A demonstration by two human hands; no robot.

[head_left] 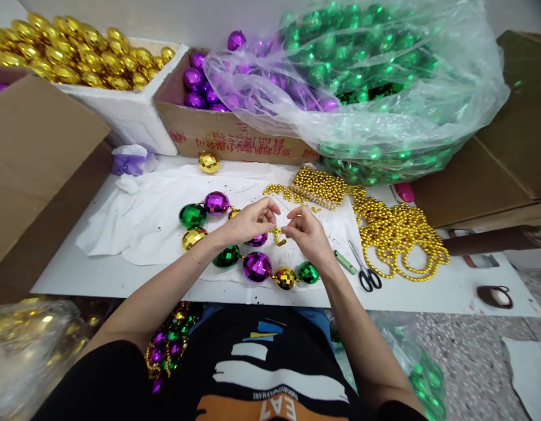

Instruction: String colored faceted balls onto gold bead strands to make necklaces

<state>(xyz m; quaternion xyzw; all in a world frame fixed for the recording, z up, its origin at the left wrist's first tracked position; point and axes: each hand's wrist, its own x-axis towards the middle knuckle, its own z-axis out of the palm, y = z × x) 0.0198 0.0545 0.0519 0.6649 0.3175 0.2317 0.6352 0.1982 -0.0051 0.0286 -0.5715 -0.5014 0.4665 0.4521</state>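
Note:
My left hand (255, 220) and my right hand (309, 233) meet over the middle of the white cloth, fingertips pinched and a small gap apart. From the right fingertips hangs a short string of small gold beads (278, 237). What the left fingers pinch is too small to make out. Around and under my hands lies a strand of large faceted balls, among them a purple ball (257, 266), a green ball (192, 216) and a gold ball (194, 238). Part of the strand is hidden behind the left hand.
Scissors (367, 275) and a green cutter (344, 262) lie right of my hands, near piled gold bead strings (397, 234). A bead-filled basket (318, 202), a loose gold ball (209, 163), a box of purple balls (235, 137) and bagged green balls (375, 58) stand behind.

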